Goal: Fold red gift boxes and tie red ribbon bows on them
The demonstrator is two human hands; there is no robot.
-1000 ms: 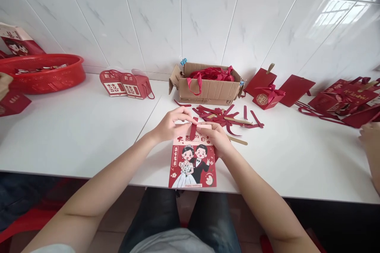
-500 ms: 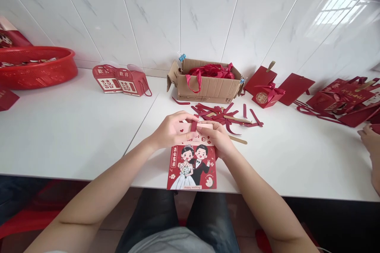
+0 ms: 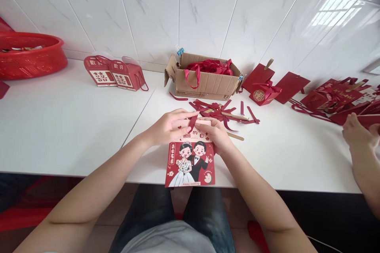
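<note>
A red and pink wedding gift box point(image 3: 191, 164) with a cartoon bride and groom on its front is held at the table's near edge. My left hand point(image 3: 166, 128) is at its top left, with thumb and fingers closed around a dark red strap point(image 3: 192, 121) that stands slantwise at the box's top. My right hand point(image 3: 218, 136) grips the top right of the box, its thumb across the pink upper part near the strap's base. The fingertips behind the box are hidden. Beyond my hands lies a pile of loose red and gold straps point(image 3: 219, 110).
A cardboard box point(image 3: 204, 87) of red ribbons stands by the wall. Two double-happiness boxes point(image 3: 123, 79) and a red basket point(image 3: 32, 61) are at the left. Several red gift bags point(image 3: 341, 97) stand at the right, near another person's hand point(image 3: 359, 134).
My left fingers have straightened and the strap leans more to the right at its top. The other person's hand has come further into view at the right. The view has shifted slightly.
</note>
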